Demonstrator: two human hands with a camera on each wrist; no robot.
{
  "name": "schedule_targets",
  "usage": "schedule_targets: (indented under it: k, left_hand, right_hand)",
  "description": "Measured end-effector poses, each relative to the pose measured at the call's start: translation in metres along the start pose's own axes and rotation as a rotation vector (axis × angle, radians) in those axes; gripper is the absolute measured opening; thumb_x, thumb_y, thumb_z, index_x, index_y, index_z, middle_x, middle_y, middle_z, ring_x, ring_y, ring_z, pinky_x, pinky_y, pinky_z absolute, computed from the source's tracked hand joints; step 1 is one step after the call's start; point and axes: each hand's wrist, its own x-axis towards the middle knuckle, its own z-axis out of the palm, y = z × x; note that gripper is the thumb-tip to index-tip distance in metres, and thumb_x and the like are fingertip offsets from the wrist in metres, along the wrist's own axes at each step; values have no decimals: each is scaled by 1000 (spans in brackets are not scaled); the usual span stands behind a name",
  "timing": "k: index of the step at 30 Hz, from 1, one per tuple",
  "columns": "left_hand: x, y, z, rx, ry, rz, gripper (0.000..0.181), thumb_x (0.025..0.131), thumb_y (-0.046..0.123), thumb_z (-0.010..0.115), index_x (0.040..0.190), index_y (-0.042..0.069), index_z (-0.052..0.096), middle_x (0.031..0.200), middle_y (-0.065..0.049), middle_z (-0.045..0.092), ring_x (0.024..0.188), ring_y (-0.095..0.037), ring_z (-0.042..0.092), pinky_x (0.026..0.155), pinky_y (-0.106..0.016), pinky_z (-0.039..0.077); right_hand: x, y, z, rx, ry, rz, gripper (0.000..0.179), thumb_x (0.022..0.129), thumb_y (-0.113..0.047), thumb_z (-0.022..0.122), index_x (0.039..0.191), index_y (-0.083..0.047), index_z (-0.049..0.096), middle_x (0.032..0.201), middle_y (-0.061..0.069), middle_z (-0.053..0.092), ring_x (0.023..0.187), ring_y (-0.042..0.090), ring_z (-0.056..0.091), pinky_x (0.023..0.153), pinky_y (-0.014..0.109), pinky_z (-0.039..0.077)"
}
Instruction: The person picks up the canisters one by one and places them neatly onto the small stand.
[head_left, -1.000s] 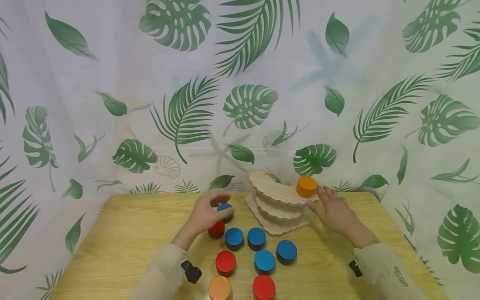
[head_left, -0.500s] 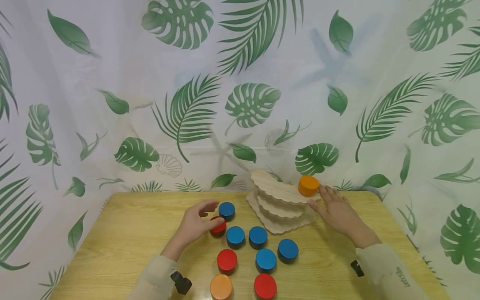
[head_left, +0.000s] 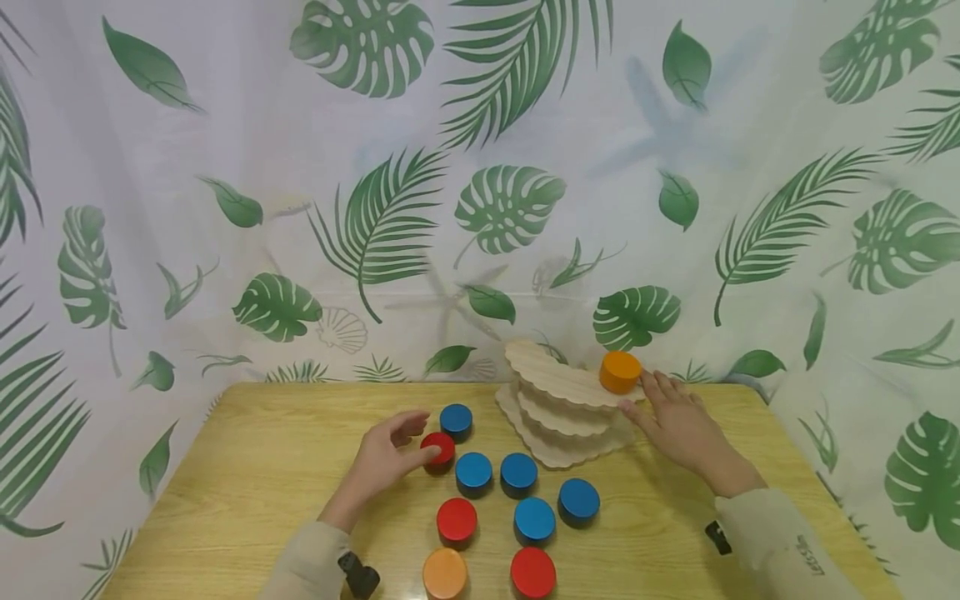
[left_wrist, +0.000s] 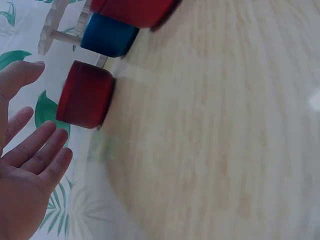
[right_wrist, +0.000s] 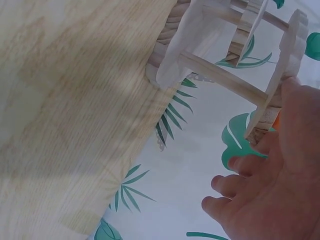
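My left hand [head_left: 382, 454] is beside a short red cylinder [head_left: 438, 452], which looks like a lidded tin. In the left wrist view its thumb and fingers are spread and a gap separates them from that red cylinder [left_wrist: 86, 95]. Just behind stands a blue cylinder [head_left: 456, 422]. On the right, a tiered wooden stand [head_left: 551, 375] with scalloped edges carries an orange cylinder [head_left: 620, 372] on its top tier. My right hand [head_left: 681, 425] touches that tier's right end, fingers extended, close to the orange cylinder. In the right wrist view the thumb meets the top board's edge [right_wrist: 287, 65].
Blue cylinders [head_left: 474, 473] stand in a loose group before the stand. Nearer to me are two red cylinders [head_left: 457, 521] and a lighter orange one [head_left: 445, 573]. The wooden table [head_left: 277, 467] ends at a leaf-printed curtain [head_left: 480, 208].
My left hand has drawn back from the blue cylinder toward the left and nearer to me, leaving it standing behind the red one. The right hand has stayed at the stand.
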Motion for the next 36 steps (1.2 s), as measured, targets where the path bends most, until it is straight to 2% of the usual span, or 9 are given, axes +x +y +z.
schedule_targets:
  k: [5, 13, 21, 30, 36]
  left_hand:
    - [-2, -9, 4, 9, -3, -28, 62, 89, 25, 87, 143, 7, 64, 139, -15, 69, 127, -33, 66, 113, -50, 52]
    - [-3, -18, 12, 21, -3, -25, 59, 89, 25, 87, 141, 7, 66, 138, -15, 70, 124, -34, 68, 108, -49, 55]
    - [-3, -19, 15, -1, 2, -8, 58, 88, 20, 88, 139, 4, 66, 139, -19, 69, 124, -37, 68, 109, -52, 54]
    - [-2, -18, 16, 11, 1, 3, 60, 86, 19, 89, 139, 2, 66, 139, -17, 69, 122, -35, 69, 108, -50, 55]
    - [-2, -17, 15, 45, -15, 5, 62, 83, 19, 91, 138, 2, 68, 132, -13, 73, 118, -31, 71, 105, -47, 57]
  right_hand:
    - [-2, 0, 0, -8, 2, 1, 87, 111, -59, 37, 162, 10, 24, 165, 42, 22, 150, 67, 20, 119, 80, 18]
    - [-2, -1, 0, -19, 3, 6, 88, 110, -60, 37, 163, 9, 24, 166, 40, 21, 150, 66, 19, 119, 80, 17]
    - [-1, 1, 2, -20, 2, 13, 88, 110, -61, 36, 163, 8, 22, 167, 40, 20, 151, 66, 17, 119, 80, 17]
    - [0, -1, -1, -8, 5, 8, 88, 111, -60, 37, 163, 9, 22, 166, 41, 19, 151, 66, 16, 118, 81, 16]
    - [0, -1, -1, -15, 1, 12, 88, 110, -61, 36, 164, 8, 22, 166, 41, 20, 151, 66, 17, 119, 81, 16]
